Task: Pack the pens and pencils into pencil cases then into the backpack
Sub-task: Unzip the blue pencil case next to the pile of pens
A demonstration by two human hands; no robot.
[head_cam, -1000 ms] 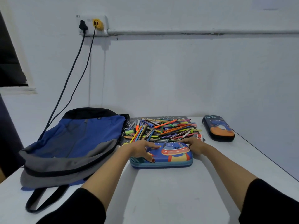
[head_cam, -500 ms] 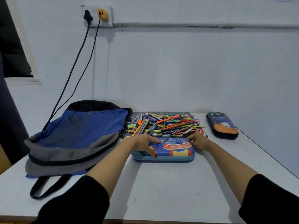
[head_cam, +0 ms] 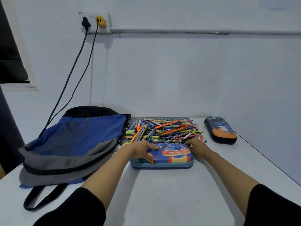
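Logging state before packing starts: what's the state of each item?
UFO pencil case: closed, flat on table.
Dark pencil case: closed, untouched.
Pens and pencils: loose pile, unpacked.
Backpack: lying flat; opening not visible.
Left hand: resting on UFO pencil case.
Right hand: at its far right corner; grip unclear.

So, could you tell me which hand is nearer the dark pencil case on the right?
Right. The right hand sits left of the dark pencil case, not touching it; the left hand rests further left, on the spaceship pencil case.
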